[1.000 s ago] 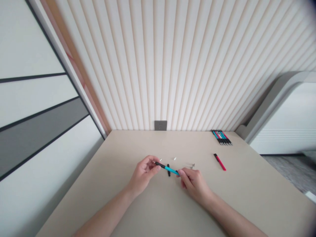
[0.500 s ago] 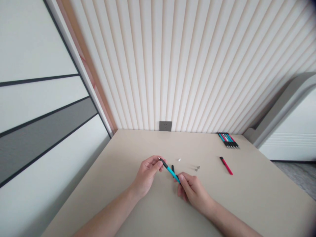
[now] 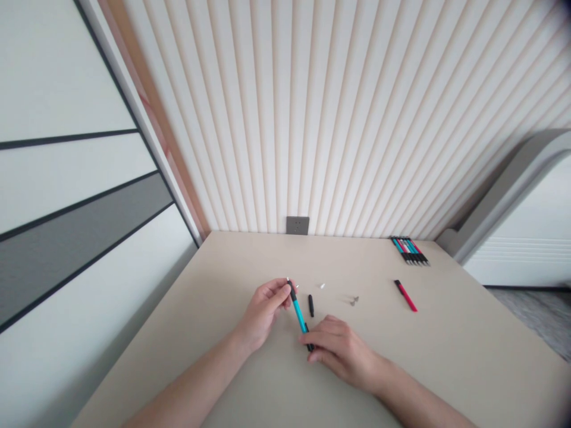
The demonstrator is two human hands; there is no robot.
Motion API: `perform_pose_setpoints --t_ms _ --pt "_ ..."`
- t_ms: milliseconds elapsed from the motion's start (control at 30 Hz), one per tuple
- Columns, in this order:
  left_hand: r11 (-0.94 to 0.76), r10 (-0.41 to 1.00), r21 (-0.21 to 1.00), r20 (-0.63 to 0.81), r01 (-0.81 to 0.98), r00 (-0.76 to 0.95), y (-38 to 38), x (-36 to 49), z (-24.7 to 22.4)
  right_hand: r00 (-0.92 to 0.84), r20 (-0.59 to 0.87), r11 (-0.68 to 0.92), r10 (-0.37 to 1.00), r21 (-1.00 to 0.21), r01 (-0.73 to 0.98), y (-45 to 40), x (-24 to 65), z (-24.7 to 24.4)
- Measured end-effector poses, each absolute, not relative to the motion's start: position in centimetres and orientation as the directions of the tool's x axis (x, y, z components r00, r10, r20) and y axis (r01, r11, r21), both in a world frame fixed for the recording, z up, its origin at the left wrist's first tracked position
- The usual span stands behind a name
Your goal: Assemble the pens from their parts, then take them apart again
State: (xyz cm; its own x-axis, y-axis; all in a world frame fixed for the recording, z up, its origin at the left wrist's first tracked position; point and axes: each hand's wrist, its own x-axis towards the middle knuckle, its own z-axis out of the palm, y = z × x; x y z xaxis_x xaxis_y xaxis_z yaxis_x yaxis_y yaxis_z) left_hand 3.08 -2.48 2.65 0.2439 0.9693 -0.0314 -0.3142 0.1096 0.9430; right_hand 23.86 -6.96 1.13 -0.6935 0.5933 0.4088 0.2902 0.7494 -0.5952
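Turquoise pen [image 3: 299, 314], pinched in left hand [image 3: 266, 311], apparently touches right hand [image 3: 341, 350].

A ribbed wall [image 3: 267, 107] in off-white, with pale beige grooves, fills the upper middle of the frame, its ridges fanning outward toward the top. Low in its centre sits a dark grey socket plate [image 3: 297, 225], just above the far edge of a beige desk [image 3: 241, 255] that spreads across the lower frame. At the left stands a large white panel [image 3: 49, 77], crossed by thin black strips [image 3: 66, 138] and a grey band [image 3: 89, 214]; a brown strip [image 3: 149, 89] runs between it and the wall. At the right, a rounded grey frame [image 3: 504, 205] borders a white surface [image 3: 535, 220] above mottled grey flooring [image 3: 530, 309]. The light is soft and even.
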Motion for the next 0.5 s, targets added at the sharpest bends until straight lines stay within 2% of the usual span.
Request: perform_pose_setpoints --t_ms 167,500 --pt "0.13 0.967 0.941 -0.05 -0.313 0.251 -2.38 3.09 2.59 -0.678 0.471 0.804 0.564 -0.502 0.32 -7.04 23.84 1.24" --pt "0.163 0.962 0.933 -0.079 -0.322 0.26 -2.49 3.29 2.5 -0.71 0.501 0.868 0.494 -0.327 0.373 -7.39 22.89 1.7"
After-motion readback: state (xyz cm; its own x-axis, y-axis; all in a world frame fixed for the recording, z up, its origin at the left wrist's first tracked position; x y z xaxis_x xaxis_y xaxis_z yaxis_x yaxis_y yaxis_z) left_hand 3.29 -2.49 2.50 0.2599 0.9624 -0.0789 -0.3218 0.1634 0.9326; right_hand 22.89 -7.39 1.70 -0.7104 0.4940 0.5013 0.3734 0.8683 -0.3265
